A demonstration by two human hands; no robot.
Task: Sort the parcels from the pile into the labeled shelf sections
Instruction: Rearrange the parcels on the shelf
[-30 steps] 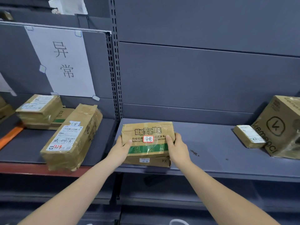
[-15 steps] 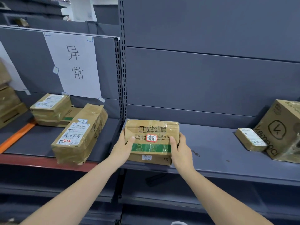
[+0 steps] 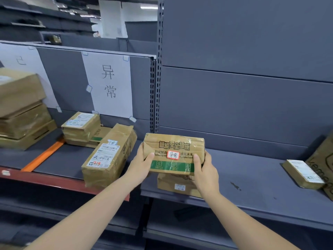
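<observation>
Both hands hold a brown cardboard parcel (image 3: 173,152) with a green band and a red-framed sticker, tilted up off a flatter box (image 3: 177,185) on the grey shelf (image 3: 252,186). My left hand (image 3: 142,164) grips its left end, thumb on the front face. My right hand (image 3: 203,170) grips the right end the same way. To the left, a white paper label (image 3: 110,83) with two characters hangs on the back panel of the neighbouring section, with a long taped parcel (image 3: 108,156) and a small stack of parcels (image 3: 82,126) under it.
An orange divider strip (image 3: 43,155) separates that section from a stack of larger boxes (image 3: 21,109) at far left. A small flat parcel (image 3: 303,174) and a big printed carton (image 3: 322,165) sit at the right end of the grey shelf. A perforated upright post (image 3: 155,98) divides the two shelf units.
The parcel has risen off the box beneath it and tipped up toward me. My view has swung left, bringing the far-left stack and a second label into sight.
</observation>
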